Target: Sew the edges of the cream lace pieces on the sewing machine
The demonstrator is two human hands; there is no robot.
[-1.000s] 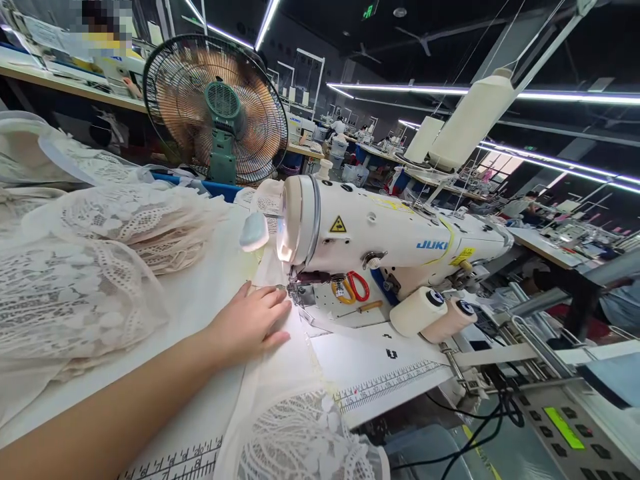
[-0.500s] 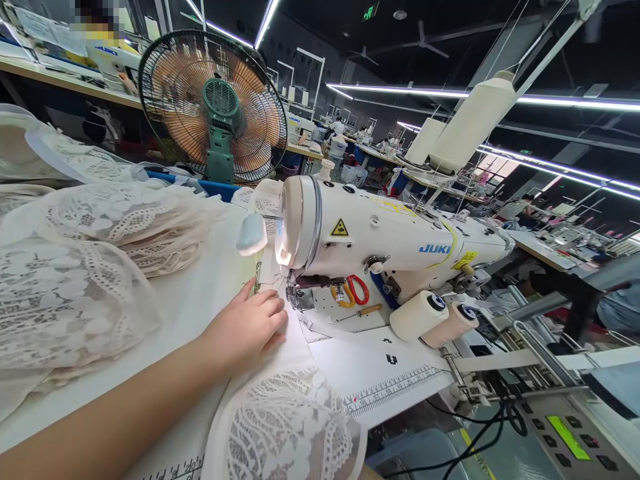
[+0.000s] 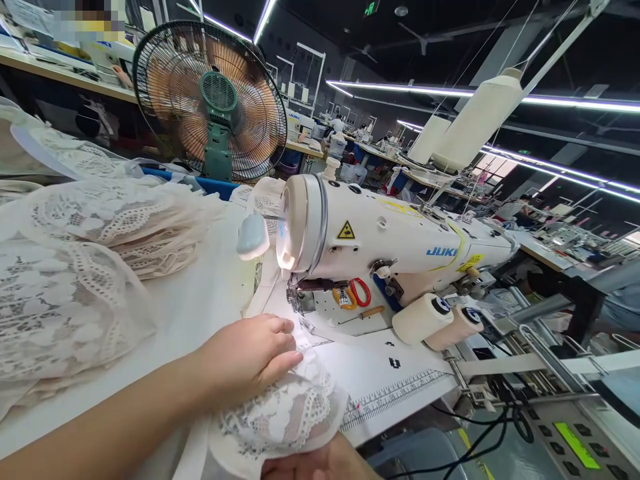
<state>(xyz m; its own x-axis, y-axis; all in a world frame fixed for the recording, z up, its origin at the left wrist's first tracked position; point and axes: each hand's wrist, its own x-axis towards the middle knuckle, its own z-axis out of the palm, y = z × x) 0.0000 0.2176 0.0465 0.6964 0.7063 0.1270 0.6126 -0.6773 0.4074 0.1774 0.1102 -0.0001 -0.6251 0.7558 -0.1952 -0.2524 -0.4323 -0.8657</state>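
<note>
A piece of white lace fabric (image 3: pixel 280 413) lies at the front of the sewing machine (image 3: pixel 370 230), running up toward its needle area. My left hand (image 3: pixel 250 353) is on the upper part of this lace, its fingers bent and thumb close to them, closed on the cloth just in front of the presser foot (image 3: pixel 297 299). At the bottom edge my right hand (image 3: pixel 325 461) is tucked under the lace's near end, palm up with curled fingers, holding it; part of that hand is hidden by fabric and the frame edge.
Stacked lace pieces (image 3: pixel 75 287) cover the table's left side. Red-handled scissors (image 3: pixel 360 292), a wooden-handled awl (image 3: pixel 363 315) and thread cones (image 3: pixel 423 319) sit beside the machine. A large fan (image 3: pixel 219 93) stands behind. A control panel (image 3: pixel 575 443) is at lower right.
My left hand has drawn back from beside the needle area toward me. The lace has bunched and shifted, and my right hand has come into view beneath it.
</note>
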